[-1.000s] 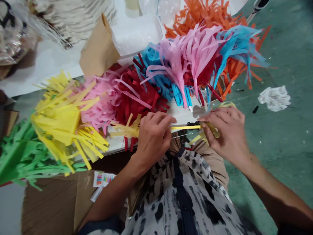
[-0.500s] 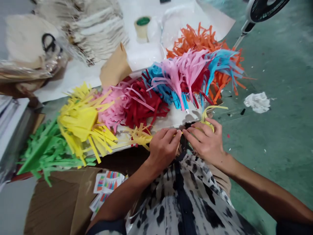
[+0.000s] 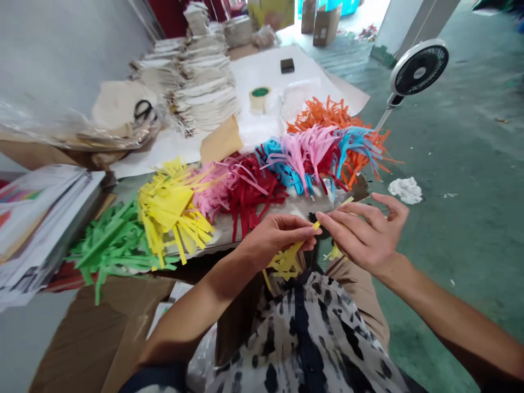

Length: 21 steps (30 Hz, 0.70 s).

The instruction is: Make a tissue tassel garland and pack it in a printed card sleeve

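1. Yellow tissue-paper tassel is above the lap, just off the near table edge, its fringe hanging below the left hand. A narrow band runs up toward 1 o'clock, between the two hands.
2. Left thumb and fingertips pinch the band. At its other end, the right hand seems to pinch too, its outer fingers lifted and spread; the pads are hidden.
3. A second ago the band was stretched long between hands well apart; now they nearly meet and only a short piece shows. The fringe has come off the table edge, so the tassel appears held by fingers alone.
4. From the tassel, yellow fringe lies at 10 o'clock on the table, green fringe beside it toward 9.
5. Red fringe is at 11, pink streamers at 12, orange fringe beyond, toward 1.
6. Farther out, a tape roll stands near 12, a small fan toward 1 and crumpled white paper at 2 on the floor.
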Available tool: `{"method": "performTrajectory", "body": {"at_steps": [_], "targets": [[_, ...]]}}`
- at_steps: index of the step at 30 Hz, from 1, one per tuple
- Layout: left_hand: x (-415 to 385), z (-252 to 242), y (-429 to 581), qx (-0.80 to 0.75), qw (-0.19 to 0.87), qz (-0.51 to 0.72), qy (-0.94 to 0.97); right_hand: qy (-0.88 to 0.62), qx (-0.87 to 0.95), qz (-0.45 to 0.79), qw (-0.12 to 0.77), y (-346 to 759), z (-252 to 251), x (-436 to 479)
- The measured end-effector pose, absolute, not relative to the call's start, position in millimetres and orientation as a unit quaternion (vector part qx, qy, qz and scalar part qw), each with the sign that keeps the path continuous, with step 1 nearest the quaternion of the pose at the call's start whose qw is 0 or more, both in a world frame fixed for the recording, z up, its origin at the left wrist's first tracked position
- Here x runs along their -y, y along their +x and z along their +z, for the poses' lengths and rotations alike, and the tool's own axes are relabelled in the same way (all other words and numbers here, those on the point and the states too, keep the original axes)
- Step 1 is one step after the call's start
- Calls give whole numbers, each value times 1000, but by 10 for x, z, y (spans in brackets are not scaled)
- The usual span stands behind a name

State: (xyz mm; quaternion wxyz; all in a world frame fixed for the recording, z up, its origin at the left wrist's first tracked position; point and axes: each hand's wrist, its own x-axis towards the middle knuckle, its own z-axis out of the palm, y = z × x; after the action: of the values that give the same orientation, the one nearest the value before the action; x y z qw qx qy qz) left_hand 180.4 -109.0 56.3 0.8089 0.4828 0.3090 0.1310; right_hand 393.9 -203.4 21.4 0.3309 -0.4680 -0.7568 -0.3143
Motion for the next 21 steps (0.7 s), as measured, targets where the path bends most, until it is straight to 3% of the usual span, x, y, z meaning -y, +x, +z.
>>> {"method": "performTrajectory", "body": {"at_steps": [3, 7, 13, 21], "targets": [[1162, 530, 1813, -313, 820, 138, 458, -501, 754, -256, 340, 3874, 295, 2025], [1198, 513, 1801, -324, 810, 172, 458, -584, 671, -76, 450, 3741, 452, 1969], [1140, 504, 1778, -284, 736, 296, 539, -558, 594, 153, 558, 3551, 619, 1823], [1135, 454, 1681, -320, 740, 326, 494, -538, 593, 319, 508, 3507, 706, 1665]]}}
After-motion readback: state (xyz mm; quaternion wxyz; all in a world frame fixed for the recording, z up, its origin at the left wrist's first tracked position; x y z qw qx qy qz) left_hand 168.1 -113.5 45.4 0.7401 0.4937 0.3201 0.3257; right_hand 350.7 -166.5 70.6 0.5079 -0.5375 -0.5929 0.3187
